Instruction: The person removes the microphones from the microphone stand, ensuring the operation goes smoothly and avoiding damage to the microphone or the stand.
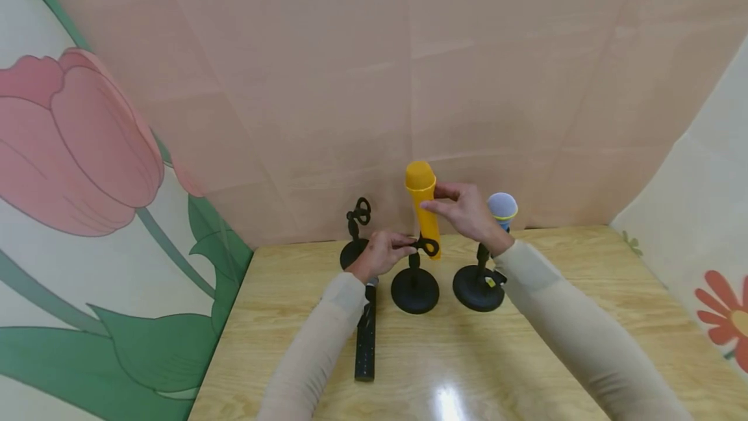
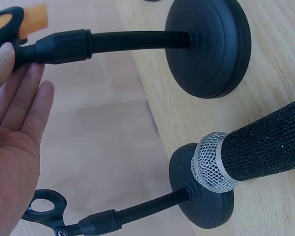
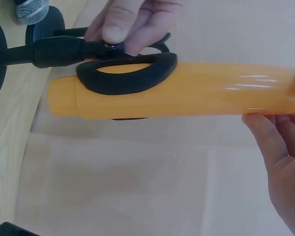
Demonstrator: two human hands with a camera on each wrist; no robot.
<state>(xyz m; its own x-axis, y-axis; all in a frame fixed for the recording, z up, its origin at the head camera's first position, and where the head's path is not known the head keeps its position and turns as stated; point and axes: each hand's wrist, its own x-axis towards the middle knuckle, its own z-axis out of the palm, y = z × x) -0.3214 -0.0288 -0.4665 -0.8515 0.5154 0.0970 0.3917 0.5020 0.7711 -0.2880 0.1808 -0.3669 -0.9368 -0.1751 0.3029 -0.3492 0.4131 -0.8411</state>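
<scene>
My right hand [image 1: 464, 212] pinches a yellow microphone [image 1: 422, 203] by its upper body, with the head upward. In the right wrist view the lower end of the microphone [image 3: 211, 88] passes through the ring-shaped clip [image 3: 162, 66] of a black desk stand. My left hand [image 1: 382, 253] pinches that middle stand [image 1: 415, 291] at the joint below its clip. Its round base is on the table. The left wrist view shows the left thumb and fingers [image 2: 27, 93] at the clip's joint, the other fingers extended beneath.
A second black stand [image 1: 354, 253] with a bare clip is at the back left. At right, another stand [image 1: 479, 288] bears a blue microphone [image 1: 503, 206] with a pale head. A glittery black microphone [image 1: 365, 333] lies on the wooden table [image 1: 409, 362]. A pinkish sheet [image 1: 350, 83] hangs behind.
</scene>
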